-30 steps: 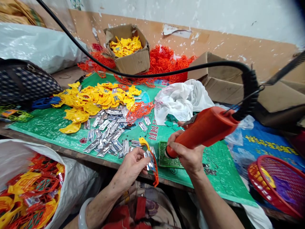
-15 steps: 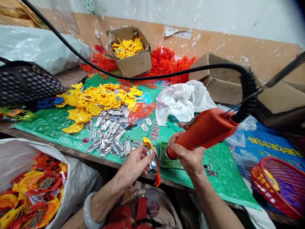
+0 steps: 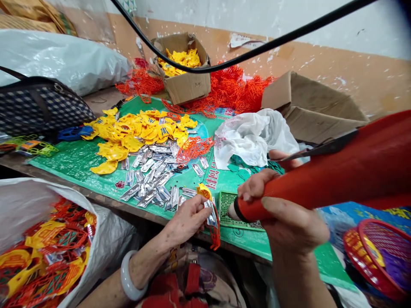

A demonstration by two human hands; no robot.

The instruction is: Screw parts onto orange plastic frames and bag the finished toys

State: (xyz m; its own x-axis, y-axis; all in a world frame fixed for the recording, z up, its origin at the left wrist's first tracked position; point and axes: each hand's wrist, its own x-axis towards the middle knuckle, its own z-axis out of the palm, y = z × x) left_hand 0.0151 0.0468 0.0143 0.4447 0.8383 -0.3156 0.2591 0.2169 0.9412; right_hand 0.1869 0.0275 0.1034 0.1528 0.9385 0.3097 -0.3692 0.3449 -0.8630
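My left hand pinches a small plastic assembly at the table's front edge. It has a yellow part on top, a silver plate in the middle and an orange lattice frame along its right side. My right hand is wrapped around a red-orange power screwdriver, which tilts down to the left. Its dark-collared tip end is over a green perforated tray that holds small dark bits, probably screws. Whether the tip touches them I cannot tell. Left of the tray lie many silver plates.
Yellow parts are heaped behind the plates, near an orange lattice piece. A white cloth and cardboard boxes stand farther back. A white sack of assembled pieces is at left, a red basket at right. A black cable hangs across.
The screwdriver has come closer and swung rightward with my right hand, its body now lying lower and flatter. The cable has shifted up. My left hand still holds the assembly; the whole view has shifted slightly.
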